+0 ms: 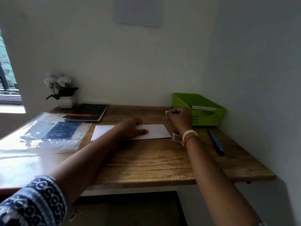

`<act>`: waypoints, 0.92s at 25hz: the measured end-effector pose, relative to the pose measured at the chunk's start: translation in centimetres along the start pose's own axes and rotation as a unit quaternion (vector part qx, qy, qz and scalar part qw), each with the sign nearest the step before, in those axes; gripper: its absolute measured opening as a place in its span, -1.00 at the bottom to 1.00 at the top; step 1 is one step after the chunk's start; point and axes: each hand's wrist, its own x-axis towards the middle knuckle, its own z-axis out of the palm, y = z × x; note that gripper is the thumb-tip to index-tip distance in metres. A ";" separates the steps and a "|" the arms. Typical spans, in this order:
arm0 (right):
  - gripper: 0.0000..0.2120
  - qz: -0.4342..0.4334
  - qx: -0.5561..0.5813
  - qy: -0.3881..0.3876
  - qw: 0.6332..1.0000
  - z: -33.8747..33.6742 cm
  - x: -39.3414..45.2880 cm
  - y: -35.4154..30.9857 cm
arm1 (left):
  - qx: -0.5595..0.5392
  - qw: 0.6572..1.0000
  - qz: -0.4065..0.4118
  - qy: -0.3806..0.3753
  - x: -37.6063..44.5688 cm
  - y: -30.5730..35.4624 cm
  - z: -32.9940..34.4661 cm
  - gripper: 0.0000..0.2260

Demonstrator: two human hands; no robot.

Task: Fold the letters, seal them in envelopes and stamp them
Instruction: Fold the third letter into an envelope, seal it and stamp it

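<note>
A white envelope (156,131) lies flat on the wooden desk (146,162). My left hand (130,128) rests on its middle, palm down with fingers spread, pressing it to the desk. My right hand (179,117) hovers beyond the envelope's right end, fingers pinched on a small white piece (166,113), maybe a stamp; only its edge shows. A roll of clear tape (176,136) sits under my right wrist at the envelope's right corner. A blue pen (215,142) lies to the right.
A green plastic basket (202,110) holding a white item stands at the back right by the wall. A black notebook (88,112) and a potted white flower (62,90) sit at the back left. A clear plastic sleeve with dark printed sheets (47,132) covers the left side.
</note>
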 end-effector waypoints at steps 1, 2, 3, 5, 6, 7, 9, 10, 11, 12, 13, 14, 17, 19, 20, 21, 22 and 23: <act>-0.91 -0.039 -0.062 -0.017 0.997 0.2 0.0 0.2 | 0.004 1.000 0.000 0.008 0.1 -0.3 0.0 -0.39; -0.91 -0.067 -0.115 -0.048 0.990 0.2 0.0 0.5 | 0.011 1.000 0.003 0.015 0.2 -0.4 0.0 -0.37; -0.89 -0.086 -0.163 -0.086 0.979 0.2 0.1 0.8 | 0.023 1.000 0.007 0.020 0.3 -0.5 0.1 -0.36; -0.90 -0.120 -0.249 -0.154 0.948 0.2 0.6 1.1 | 0.042 0.999 0.010 0.023 0.5 -0.6 0.2 -0.37; -0.90 -0.135 -0.280 -0.178 0.934 0.2 0.9 1.0 | 0.045 0.999 0.007 0.023 0.6 -0.7 0.2 -0.38; -0.90 -0.144 -0.300 -0.194 0.923 0.3 1.0 0.9 | 0.043 0.999 0.004 0.024 0.8 -0.9 0.2 -0.40; -0.89 -0.159 -0.318 -0.203 0.912 0.6 1.1 0.7 | 0.043 0.999 0.000 0.031 1.0 -1.1 0.2 -0.40; -0.89 -0.166 -0.323 -0.202 0.910 0.7 1.1 0.7 | 0.047 0.998 0.001 0.034 1.0 -1.2 0.2 -0.40; -0.88 -0.171 -0.325 -0.200 0.909 0.8 1.1 0.7 | 0.051 0.998 0.004 0.038 1.0 -1.2 0.3 -0.40; -0.88 -0.173 -0.324 -0.198 0.909 0.8 1.0 0.6 | 0.055 0.998 0.005 0.038 1.1 -1.2 0.3 -0.40; -0.88 -0.171 -0.322 -0.199 0.910 0.7 1.0 0.6 | 0.056 0.998 0.005 0.036 1.2 -1.3 0.4 -0.40; -0.89 -0.171 -0.319 -0.199 0.911 0.7 1.0 0.6 | 0.056 0.998 0.005 0.033 1.2 -1.3 0.4 -0.39; -0.91 -0.191 -0.317 -0.202 0.907 0.6 0.8 0.2 | 0.055 0.998 0.003 0.028 1.3 -1.5 0.4 -0.39; -0.91 -0.202 -0.321 -0.204 0.902 0.6 0.6 0.0 | 0.049 0.998 0.002 0.027 1.3 -1.4 0.4 -0.39; -0.91 -0.208 -0.326 -0.204 0.899 0.7 0.7 0.1 | 0.048 0.998 0.002 0.027 1.2 -1.4 0.4 -0.40; -0.90 -0.216 -0.334 -0.206 0.894 0.7 0.7 0.1 | 0.048 0.998 0.003 0.027 1.2 -1.4 0.5 -0.40; -0.90 -0.223 -0.344 -0.210 0.887 0.8 0.9 0.2 | 0.049 0.998 0.003 0.027 1.2 -1.4 0.5 -0.40; -0.89 -0.228 -0.353 -0.216 0.881 0.7 1.0 0.3 | 0.048 0.998 0.003 0.028 1.2 -1.5 0.5 -0.40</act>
